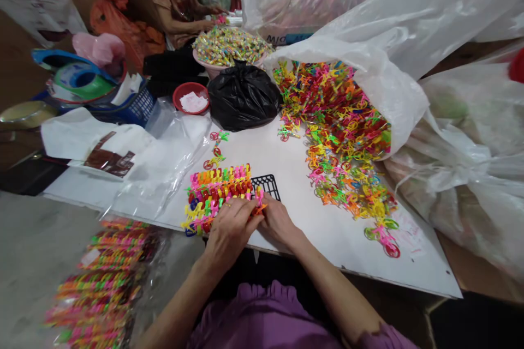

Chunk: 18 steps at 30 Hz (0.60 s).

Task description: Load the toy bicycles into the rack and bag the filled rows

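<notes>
Rows of small, bright plastic toy bicycles [219, 192] stand packed on a black plastic grid rack [275, 187] near the table's front edge. The rack shows bare at its right end. My left hand [231, 226] lies over the front rows, its fingers bent at a pink and orange toy bicycle [259, 196]. From the right, my right hand [279, 221] closes its fingers round the same toy. The fingertips of both hands are partly hidden. A large heap of loose toy bicycles [347, 158] spills from a white plastic sack [393, 92] on the right.
A black plastic bag [245, 97], a red bowl [190, 87] of white slips and a tub [213, 69] of wrapped pieces stand behind. Filled racks [102, 283] lie lower left. A blue basket [141, 103] holds tape. Another person [176, 5] sits at the back.
</notes>
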Available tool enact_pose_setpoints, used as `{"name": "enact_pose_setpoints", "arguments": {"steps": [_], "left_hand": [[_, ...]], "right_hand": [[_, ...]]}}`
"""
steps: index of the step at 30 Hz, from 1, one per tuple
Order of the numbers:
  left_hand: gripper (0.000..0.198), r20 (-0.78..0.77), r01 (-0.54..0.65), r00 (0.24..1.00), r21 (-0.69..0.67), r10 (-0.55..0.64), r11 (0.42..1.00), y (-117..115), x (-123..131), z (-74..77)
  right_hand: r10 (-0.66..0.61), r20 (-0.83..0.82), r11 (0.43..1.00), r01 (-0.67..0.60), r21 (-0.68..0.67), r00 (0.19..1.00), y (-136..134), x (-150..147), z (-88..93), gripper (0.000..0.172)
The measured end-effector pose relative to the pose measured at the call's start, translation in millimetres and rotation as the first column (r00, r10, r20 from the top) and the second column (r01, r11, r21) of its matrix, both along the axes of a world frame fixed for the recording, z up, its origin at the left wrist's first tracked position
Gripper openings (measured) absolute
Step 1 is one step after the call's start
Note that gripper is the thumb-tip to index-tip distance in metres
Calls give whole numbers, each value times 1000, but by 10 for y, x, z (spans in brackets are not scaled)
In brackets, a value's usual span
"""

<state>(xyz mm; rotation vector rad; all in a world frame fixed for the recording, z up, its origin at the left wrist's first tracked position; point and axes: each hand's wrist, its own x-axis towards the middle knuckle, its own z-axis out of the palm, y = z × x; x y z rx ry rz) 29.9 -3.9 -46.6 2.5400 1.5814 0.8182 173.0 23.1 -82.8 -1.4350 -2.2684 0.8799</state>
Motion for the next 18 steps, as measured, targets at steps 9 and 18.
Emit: {"name": "enact_pose_setpoints", "arguments": {"steps": [9, 18], "left_hand": [[19, 42, 30, 999, 65, -33, 997, 31, 24, -28], [24, 100, 64, 993, 20, -65, 998, 33, -67, 91]], "right_hand": [[93, 57, 995, -95, 23, 994, 105, 17, -65, 17], [-283, -269, 947, 224, -229, 921, 258, 455, 4, 31]]}}
